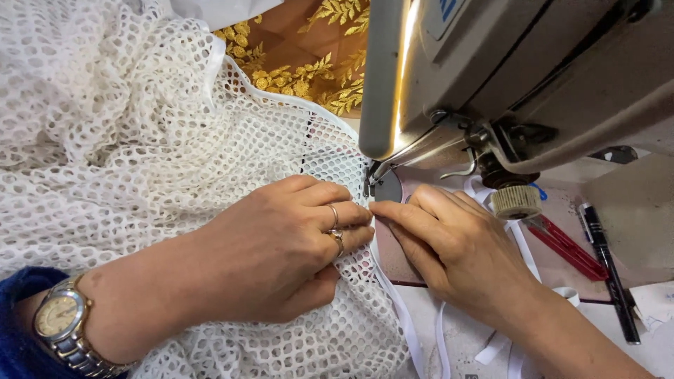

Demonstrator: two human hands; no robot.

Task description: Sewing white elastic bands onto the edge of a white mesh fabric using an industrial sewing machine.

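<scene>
Nearest the person, the left hand (281,245) lies flat on the white mesh cloth (140,161), fingers curled, pressing it down rather than gripping. Just beside it, the right hand (449,245) pinches the cloth's edge with its white tape (404,316), fingertips touching the left hand's. Right beyond them sits the needle (368,181) of the sewing machine (505,77). Fingers this close could get pricked, and the loose mesh might snag or bunch. Near the desk's right edge lie red scissors (569,249) and a black pen (607,270).
</scene>
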